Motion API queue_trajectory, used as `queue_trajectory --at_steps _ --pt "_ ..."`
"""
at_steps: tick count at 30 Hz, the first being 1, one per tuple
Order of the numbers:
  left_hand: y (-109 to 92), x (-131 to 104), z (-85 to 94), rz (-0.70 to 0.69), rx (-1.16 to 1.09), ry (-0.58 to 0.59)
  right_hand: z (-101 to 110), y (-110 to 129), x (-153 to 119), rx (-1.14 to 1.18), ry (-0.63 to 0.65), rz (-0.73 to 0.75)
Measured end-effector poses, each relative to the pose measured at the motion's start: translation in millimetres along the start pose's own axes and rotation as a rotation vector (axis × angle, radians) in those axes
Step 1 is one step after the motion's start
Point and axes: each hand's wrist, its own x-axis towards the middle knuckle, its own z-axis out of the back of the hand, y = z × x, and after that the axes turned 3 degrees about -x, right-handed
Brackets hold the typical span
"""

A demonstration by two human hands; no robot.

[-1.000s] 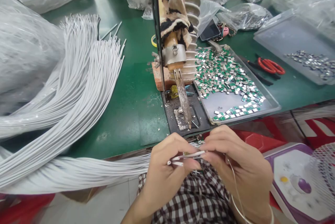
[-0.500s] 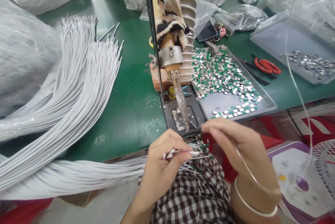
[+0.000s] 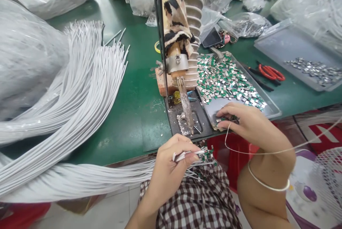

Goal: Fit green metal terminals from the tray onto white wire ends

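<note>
My left hand point(image 3: 172, 164) is closed in a pinch on several white cables point(image 3: 184, 154), whose right ends bear small green circuit boards point(image 3: 208, 153). More white cables run beneath it to the left, over the checked cloth on my lap. My right hand point(image 3: 240, 123) is at the near edge of a clear tray point(image 3: 276, 109), its thumb and forefinger around small green boards with metal connectors. A thin solder wire point(image 3: 256, 153) loops up into its fingers; the exact grip is partly hidden. Between the hands and slightly beyond, a soldering iron point(image 3: 188, 113) points down over a black base point(image 3: 171, 122).
White cable bundles point(image 3: 98, 75) cover the table's left side. Loose connector boards point(image 3: 227, 79) fill the tray's far part. Red-handled pliers point(image 3: 271, 72) lie right of it, before another tray point(image 3: 299, 40) of metal parts. A ribbed hose point(image 3: 193, 4) stands behind the iron.
My right hand has moved from above the tray's front edge down onto the boards there, and the solder wire now loops beneath it. My left hand keeps its cables, nearly still.
</note>
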Motion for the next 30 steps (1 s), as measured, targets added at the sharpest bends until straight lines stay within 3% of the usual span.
queue_trajectory --at_steps 4,8,12,16,20,26,30 --pt "0.3 -1.1 -0.3 0.003 0.006 0.018 2.9 -5.1 13.2 0.022 0.008 -0.047" --pt "0.8 0.5 0.4 -0.006 -0.003 -0.013 -0.9 -3.4 24.8 0.038 -0.109 -0.098" --pt "0.3 2.0 0.1 0.022 0.0 -0.098 -5.6 4.7 20.1 0.146 -0.248 -0.094" --pt "-0.8 2.5 -3.1 0.079 -0.062 -0.178 -11.0 29.1 1.6 0.363 -0.395 -0.099" --pt "-3.2 6.0 -6.4 0.103 -0.106 -0.211 -17.9 65.7 -17.1 0.826 -0.44 -0.189" --pt "-8.2 8.9 -8.3 0.069 -0.108 -0.24 -31.8 94.5 -30.0 1.018 -0.464 -0.214" --pt "-8.1 7.9 -10.3 0.066 -0.119 -0.262 -37.1 97.4 -33.4 0.958 -0.516 -0.203"
